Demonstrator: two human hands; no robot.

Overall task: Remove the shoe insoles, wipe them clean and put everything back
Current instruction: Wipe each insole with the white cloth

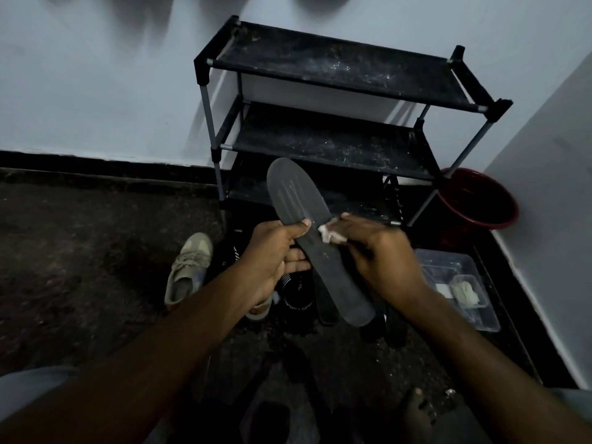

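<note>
My left hand (275, 251) grips a long dark grey insole (298, 193) at its middle, thumb on top, holding it in the air in front of the rack. My right hand (378, 251) pinches a small white wipe (326, 233) and presses it on the insole's upper face. Wet streaks show on the insole's toe end. Below, a second dark insole (325, 302) lies on the floor beside a black shoe (296, 299). A beige sneaker (189, 267) lies on the floor to the left.
A black three-shelf shoe rack (339, 78) stands against the wall ahead. A red bucket (480, 200) sits in the right corner. A clear plastic box (458, 283) with wipes rests on the floor at the right. My foot (419, 411) shows at the bottom.
</note>
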